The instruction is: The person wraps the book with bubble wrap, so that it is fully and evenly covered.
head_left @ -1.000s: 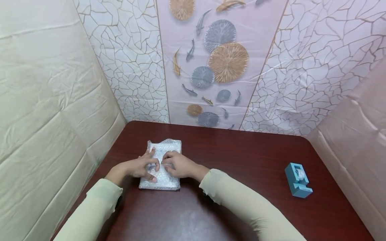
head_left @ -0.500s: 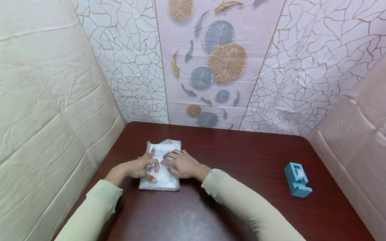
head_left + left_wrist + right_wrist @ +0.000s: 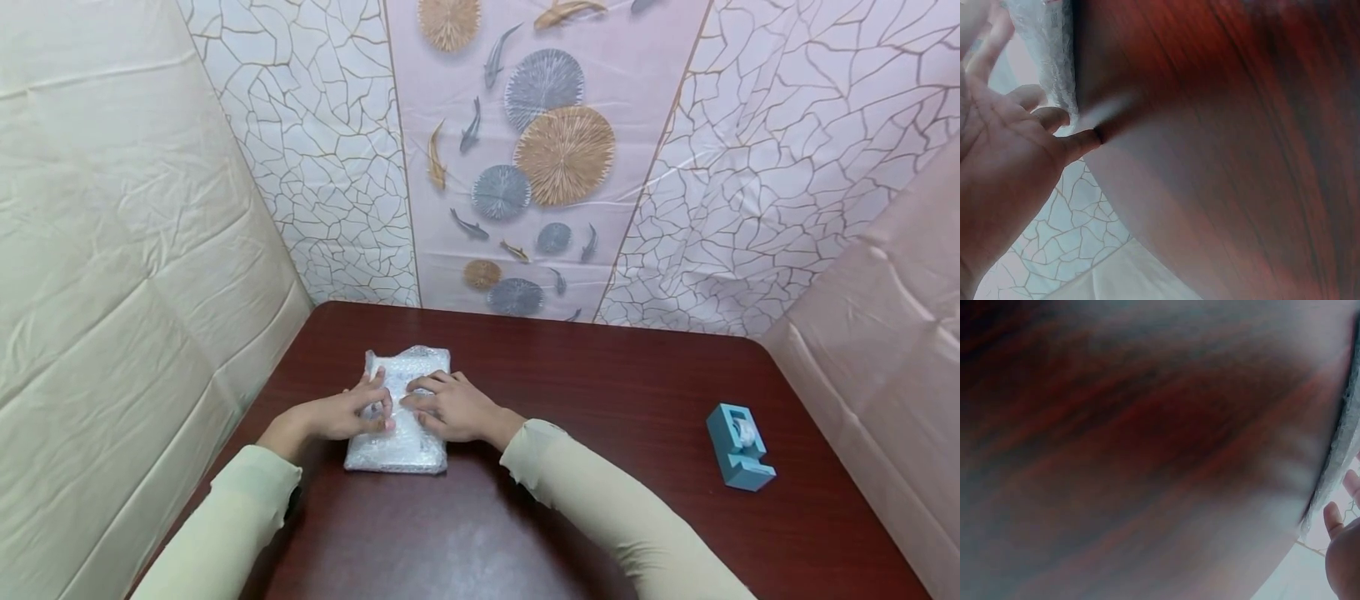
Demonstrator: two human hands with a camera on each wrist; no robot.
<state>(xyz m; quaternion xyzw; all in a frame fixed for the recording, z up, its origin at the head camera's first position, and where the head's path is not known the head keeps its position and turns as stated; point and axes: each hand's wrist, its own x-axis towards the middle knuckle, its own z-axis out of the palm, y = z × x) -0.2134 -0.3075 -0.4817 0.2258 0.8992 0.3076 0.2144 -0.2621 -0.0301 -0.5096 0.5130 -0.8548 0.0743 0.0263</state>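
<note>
Looking through the two wrist views tells you little: each is mostly blurred red-brown table [image 3: 1222,156], with only a sliver of the bubble-wrapped parcel [image 3: 1047,50] at one edge, and the right-wrist view cuts your right hand [image 3: 1344,550] down to a few fingertips. From the head view, your hands cover the parcel's [image 3: 401,412] middle, so what lies under the wrap cannot be made out (nor whether any tape is on it). It lies flat on the left half of the table, near the left wall and apart from the back edge. Open tabletop stretches to its right as far as the blue tape dispenser [image 3: 738,447], which sits well apart near the right edge. The parcel is a whitish, crinkled rectangle, longer front to back. Your left hand [image 3: 348,414] and right hand [image 3: 450,407] both press on its top with fingers spread flat, grasping nothing, fingertips nearly meeting.
</note>
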